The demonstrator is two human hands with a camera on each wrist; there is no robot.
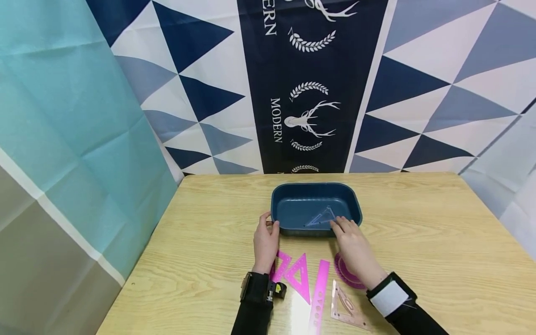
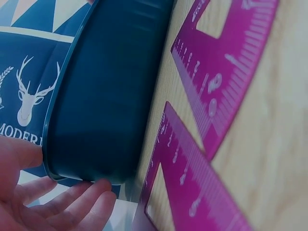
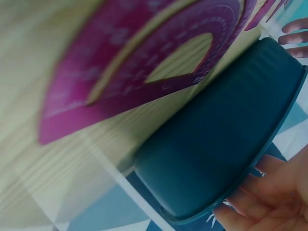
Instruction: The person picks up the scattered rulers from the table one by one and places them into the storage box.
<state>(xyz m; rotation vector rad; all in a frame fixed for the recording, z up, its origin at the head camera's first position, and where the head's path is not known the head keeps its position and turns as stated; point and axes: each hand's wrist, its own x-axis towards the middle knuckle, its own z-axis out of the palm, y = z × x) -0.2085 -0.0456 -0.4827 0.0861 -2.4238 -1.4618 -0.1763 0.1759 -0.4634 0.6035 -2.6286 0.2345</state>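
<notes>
A dark blue plastic tray (image 1: 316,232) stands on the table. My left hand (image 1: 265,242) holds its near left corner; in the left wrist view the thumb is at the rim and the fingers (image 2: 96,202) lie along the end wall. A clear bluish set square (image 1: 321,217) lies inside the tray. My right hand (image 1: 356,249) reaches over the near right rim, fingertips at the set square's right end; I cannot tell whether they pinch it. In the right wrist view the tray wall hides those fingertips.
Below the tray lie a pink protractor (image 1: 344,272), a pink ruler (image 1: 320,291), a pink set square (image 1: 299,278) and another pink piece (image 1: 281,266) partly behind the left wrist. A clear pinkish triangle (image 1: 346,307) lies nearer. Patterned cloth (image 1: 310,83) hangs behind the table (image 1: 444,232).
</notes>
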